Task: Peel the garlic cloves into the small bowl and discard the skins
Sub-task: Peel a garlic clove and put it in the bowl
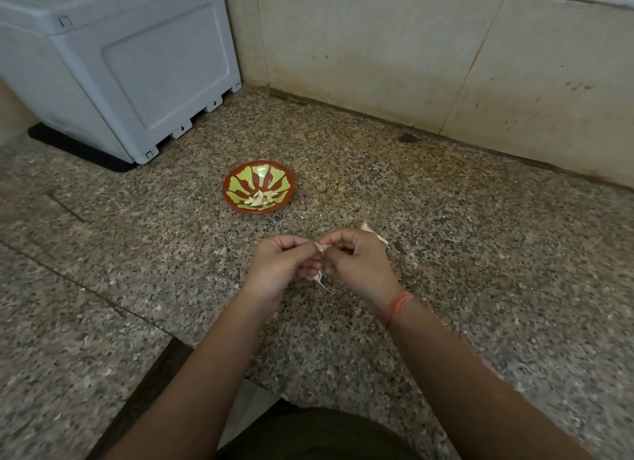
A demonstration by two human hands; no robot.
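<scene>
Your left hand [278, 261] and right hand [356, 261] are pinching one garlic clove [320, 247] together above the counter [480, 253], near the small bowl [258, 187] holding peeled cloves [259, 198].

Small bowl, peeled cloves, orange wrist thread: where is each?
small bowl [264, 174]: head view, bare patterned inner wall.
peeled cloves [259, 198]: head view, middle of the pile.
orange wrist thread [398, 304]: head view, band across the right wrist.

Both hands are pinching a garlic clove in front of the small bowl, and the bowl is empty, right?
No: the head view shows peeled cloves lying in the small bowl. The left hand and right hand do pinch a garlic clove in front of it.
</scene>
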